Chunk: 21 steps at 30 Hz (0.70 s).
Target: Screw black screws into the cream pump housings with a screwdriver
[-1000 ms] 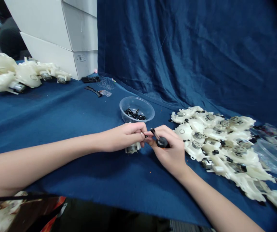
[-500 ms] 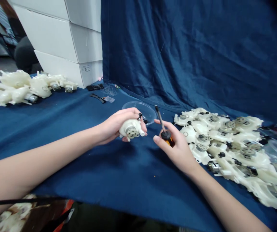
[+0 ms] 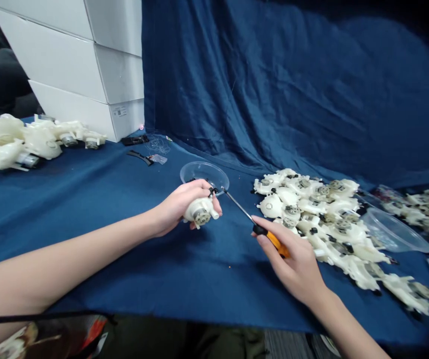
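Observation:
My left hand [image 3: 179, 207] is closed around a cream plastic housing with a small motor [image 3: 201, 215] in its face. A small black part [image 3: 212, 191] sits at the top of the housing, by my thumb. In my right hand [image 3: 293, 259] is a screwdriver [image 3: 270, 239] with an orange and black handle. Its shaft slants up and to the left, the tip beside the rim of a clear round dish [image 3: 220, 173]. Small dark pieces lie in the dish, partly hidden behind my left hand.
Many similar cream housings [image 3: 312, 209] are heaped on the right, with more [image 3: 42, 139] at the left. White boxes [image 3: 65, 65] stand stacked at the back left. A blue curtain [image 3: 274, 89] hangs behind. Clear plastic containers [image 3: 394, 229] rest at the far right.
The screwdriver has swung from nearly upright to pointing left, its tip now near the dish and the held housing. The view has shifted to the right.

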Motion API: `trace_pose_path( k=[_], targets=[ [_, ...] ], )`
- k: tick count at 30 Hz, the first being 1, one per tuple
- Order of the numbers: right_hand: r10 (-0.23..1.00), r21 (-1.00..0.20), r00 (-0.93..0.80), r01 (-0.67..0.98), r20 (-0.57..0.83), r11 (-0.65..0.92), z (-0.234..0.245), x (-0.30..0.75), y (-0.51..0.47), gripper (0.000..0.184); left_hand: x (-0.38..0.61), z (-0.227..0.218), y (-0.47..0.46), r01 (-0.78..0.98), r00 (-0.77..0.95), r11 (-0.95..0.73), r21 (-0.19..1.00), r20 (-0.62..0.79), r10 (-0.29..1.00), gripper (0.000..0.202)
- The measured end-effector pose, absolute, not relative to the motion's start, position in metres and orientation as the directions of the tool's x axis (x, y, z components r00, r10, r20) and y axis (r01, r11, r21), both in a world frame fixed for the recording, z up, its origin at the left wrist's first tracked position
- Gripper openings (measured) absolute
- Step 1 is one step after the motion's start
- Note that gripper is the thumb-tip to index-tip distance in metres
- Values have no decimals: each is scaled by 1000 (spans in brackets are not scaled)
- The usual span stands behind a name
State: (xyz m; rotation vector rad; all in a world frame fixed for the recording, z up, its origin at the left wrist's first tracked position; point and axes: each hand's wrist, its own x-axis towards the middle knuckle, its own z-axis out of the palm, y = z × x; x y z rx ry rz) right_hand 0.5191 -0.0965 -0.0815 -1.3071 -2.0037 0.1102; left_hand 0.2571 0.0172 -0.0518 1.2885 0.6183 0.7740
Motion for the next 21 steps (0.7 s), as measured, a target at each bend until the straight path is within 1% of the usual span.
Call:
trace_pose_path(
  k=[2, 6, 9, 15, 21],
  targets=[
    [804, -373, -248, 786, 540, 492, -90, 520, -112, 49, 259, -55, 15, -147, 636, 112, 983, 7, 772, 18],
    [810, -357, -241, 805, 534, 475, -106, 516, -125, 55, 261, -62, 14, -115, 652, 162, 980, -49, 757, 20],
    [808, -332, -239, 821, 538, 464, -110, 512, -124, 55, 262, -63, 14, -97, 658, 188, 977, -79, 749, 21],
    [804, -293, -248, 841, 540, 455, -109, 511, -124, 52, 264, -63, 11, -95, 680, 211, 973, -92, 728, 19],
    [801, -253, -261, 857, 540, 450, -112, 513, -124, 50, 266, -64, 11, -80, 675, 214, 973, -105, 730, 21]
  ],
)
